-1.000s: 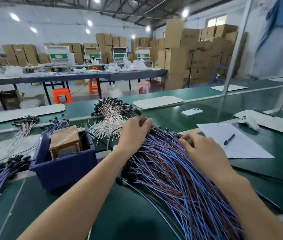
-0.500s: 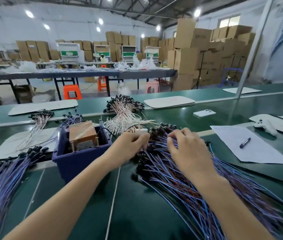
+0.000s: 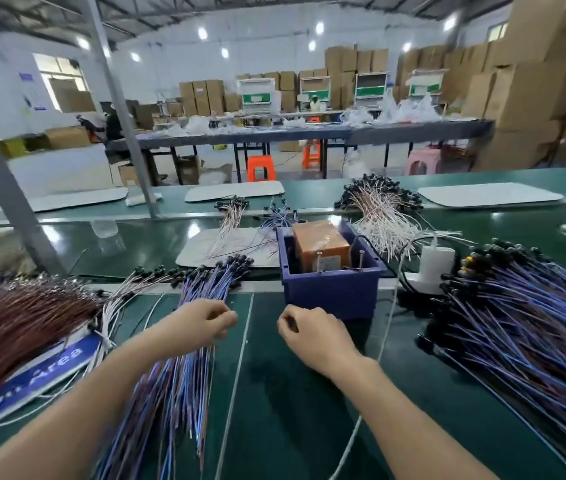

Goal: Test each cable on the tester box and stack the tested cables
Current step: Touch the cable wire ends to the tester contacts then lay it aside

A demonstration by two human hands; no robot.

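The tester box (image 3: 319, 247), orange-brown, sits inside a blue bin (image 3: 330, 292) at the middle of the green bench. A stack of blue cables (image 3: 205, 282) with black connectors lies left of the bin. My left hand (image 3: 201, 323) rests on that stack, its fingers curled down round some of the cables. My right hand (image 3: 312, 336) hovers just in front of the bin with fingers curled; I see nothing in it. A large pile of blue cables (image 3: 517, 327) spreads across the right side.
A brown cable pile (image 3: 14, 323) and a blue sign (image 3: 49, 372) lie at the left. White cables (image 3: 385, 220) fan out behind the bin. A white adapter (image 3: 435, 268) stands right of it, and a white cord (image 3: 236, 375) runs between my arms. A metal post (image 3: 0, 188) rises far left.
Both hands left the large right-hand pile and moved left. The left hand is now on the stack left of the bin, the right hand in front of the bin. My view swung left.
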